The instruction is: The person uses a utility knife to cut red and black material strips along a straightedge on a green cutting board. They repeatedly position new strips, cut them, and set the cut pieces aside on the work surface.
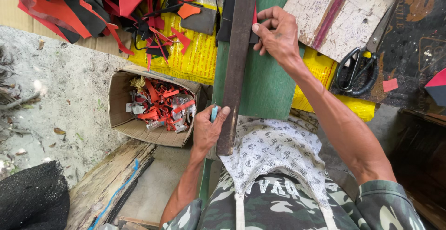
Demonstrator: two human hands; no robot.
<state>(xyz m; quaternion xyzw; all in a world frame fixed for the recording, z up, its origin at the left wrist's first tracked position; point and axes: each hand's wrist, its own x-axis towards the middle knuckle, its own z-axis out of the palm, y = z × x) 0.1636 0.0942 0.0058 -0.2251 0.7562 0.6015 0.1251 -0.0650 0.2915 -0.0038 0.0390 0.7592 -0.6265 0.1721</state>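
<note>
On green board [267,79], left hand [207,130] fingers clamp dark bar [237,62] (right hand [278,35] fingers curled together).

Small outdoor craft workshop, informal. Signs: heap of red and black cut offcuts [93,7] up top, open cardboard box of red scrap strips [155,107] on sandy ground [60,86], big black-handled shears [360,67] on scratched white board [341,14], green cutting surface [267,81] w/ long dark metal straightedge [235,67].
</note>
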